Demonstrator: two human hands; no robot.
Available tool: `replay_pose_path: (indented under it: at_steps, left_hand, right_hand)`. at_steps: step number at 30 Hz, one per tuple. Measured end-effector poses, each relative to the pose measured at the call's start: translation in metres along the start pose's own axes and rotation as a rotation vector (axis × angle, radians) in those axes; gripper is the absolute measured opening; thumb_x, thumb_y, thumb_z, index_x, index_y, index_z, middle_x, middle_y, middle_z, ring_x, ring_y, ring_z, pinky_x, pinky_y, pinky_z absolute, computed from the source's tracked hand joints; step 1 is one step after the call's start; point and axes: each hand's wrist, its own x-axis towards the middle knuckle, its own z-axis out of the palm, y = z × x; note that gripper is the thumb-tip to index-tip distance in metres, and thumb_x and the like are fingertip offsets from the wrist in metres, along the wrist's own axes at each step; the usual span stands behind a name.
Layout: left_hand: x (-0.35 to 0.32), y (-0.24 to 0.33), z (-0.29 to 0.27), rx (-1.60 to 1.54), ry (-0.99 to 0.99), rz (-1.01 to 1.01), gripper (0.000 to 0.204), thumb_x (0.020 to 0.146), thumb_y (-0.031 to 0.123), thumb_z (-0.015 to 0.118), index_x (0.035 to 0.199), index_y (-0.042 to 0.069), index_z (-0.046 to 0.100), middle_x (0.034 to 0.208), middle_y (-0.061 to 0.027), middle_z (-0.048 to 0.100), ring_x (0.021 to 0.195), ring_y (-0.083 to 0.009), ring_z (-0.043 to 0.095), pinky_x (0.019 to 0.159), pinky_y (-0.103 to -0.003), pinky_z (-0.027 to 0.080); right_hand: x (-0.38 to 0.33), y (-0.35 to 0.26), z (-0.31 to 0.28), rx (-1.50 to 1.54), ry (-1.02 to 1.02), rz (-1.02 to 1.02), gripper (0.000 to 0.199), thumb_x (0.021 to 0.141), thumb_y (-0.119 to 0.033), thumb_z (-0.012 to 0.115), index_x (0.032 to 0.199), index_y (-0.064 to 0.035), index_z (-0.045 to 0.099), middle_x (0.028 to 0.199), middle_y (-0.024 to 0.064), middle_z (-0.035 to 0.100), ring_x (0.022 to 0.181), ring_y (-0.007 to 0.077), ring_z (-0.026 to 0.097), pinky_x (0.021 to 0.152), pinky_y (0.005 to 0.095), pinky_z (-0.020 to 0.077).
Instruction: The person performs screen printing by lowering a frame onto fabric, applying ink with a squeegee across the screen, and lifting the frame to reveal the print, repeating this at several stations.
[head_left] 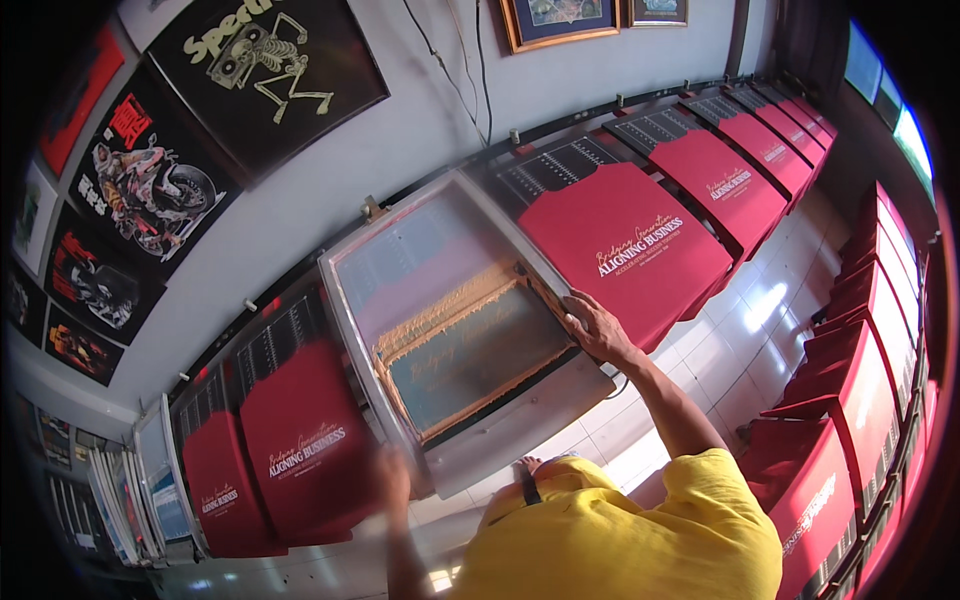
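Note:
A screen printing frame (480, 470) lies over a board in the middle, its mesh partly see-through. Gold-brown ink (455, 310) stretches across the mesh in a thick band and borders a darker stencil area (470, 355). At the frame's right edge, my right hand (597, 328) has its fingers closed over the rim. My left hand (395, 475) is beside the frame's lower left corner, smeared by motion; whether it touches the frame is unclear. Left of the frame is a red shirt (305, 445) with a white print; another red shirt (625, 245) lies to its right.
More red shirts (735, 185) on boards continue along the wall rail (515, 140). A second row of red shirts (840, 400) stands at the right, across a tiled floor (740, 330). Several flat frames (120, 505) lean at the lower left. Posters (150, 180) hang on the wall.

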Motion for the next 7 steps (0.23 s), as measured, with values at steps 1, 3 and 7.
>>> replay_pose_path:
  at_steps: [1,3,7]
  left_hand:
    - [0.004,0.001,0.001,-0.038,0.001,-0.021,0.044,0.098,0.031,0.051,0.115,-0.009,0.06,0.106,-0.0226,0.067,0.102,-0.0326,0.064,0.091,-0.037,0.047]
    - [0.013,-0.007,0.002,-0.096,-0.021,-0.017,0.044,0.098,0.032,0.051,0.11,-0.009,0.062,0.1,-0.0217,0.068,0.094,-0.0306,0.063,0.087,-0.038,0.046]
    - [0.016,0.024,0.003,-0.198,-0.036,-0.21,0.048,0.096,0.042,0.053,0.117,0.0,0.066,0.112,-0.0227,0.066,0.106,-0.0327,0.062,0.095,-0.042,0.043]
  right_hand:
    - [0.003,0.003,0.0,0.012,0.002,-0.007,0.053,0.099,-0.045,0.049,0.134,-0.0064,0.053,0.144,0.0188,0.045,0.131,0.0367,0.047,0.108,0.0435,0.0409]
    - [0.01,0.01,0.002,0.038,0.008,-0.022,0.052,0.098,-0.045,0.051,0.135,-0.007,0.052,0.145,0.0184,0.045,0.132,0.0362,0.046,0.108,0.0438,0.0407]
    - [0.017,0.03,0.007,0.19,0.018,-0.019,0.058,0.095,-0.048,0.056,0.137,-0.008,0.051,0.148,0.0168,0.042,0.135,0.0352,0.043,0.11,0.0464,0.0392]
